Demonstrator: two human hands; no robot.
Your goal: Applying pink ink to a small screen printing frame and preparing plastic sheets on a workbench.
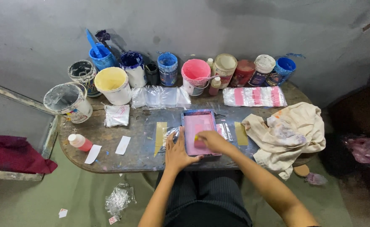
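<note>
Head view
Table: a worn, paint-stained wooden table (122,162) with rounded ends stands against a grey wall.
Screen frame: a small blue-edged frame with a pink mesh (197,126) lies flat near the middle of the table's front edge.
Left hand: the left hand (177,152) lies flat beside the frame's left edge, fingers spread and open, thumb touching the frame's near left corner.
Right hand: the right hand (210,141) rests on the near right part of the pink mesh, fingers curled down over something small and yellowish; what it is cannot be told.
Yellow strips: two yellowish paper strips (160,135) lie on the table, one to each side of the frame.
Cloth: a crumpled, stained cream cloth (292,132) covers the table's right end.
Paint pots: a row of open pots lines the back edge, among them a pink bucket (196,73), a yellow bucket (114,84) and a blue pot (168,67).
Plastic sheets: clear bags (159,96) lie behind the frame; a pink-striped pack (254,96) lies towards the back right.
Small bottle: a bottle of pink paint with a white cap (80,142) lies on its side near the front left corner, beside two white paper slips (122,145).
</note>
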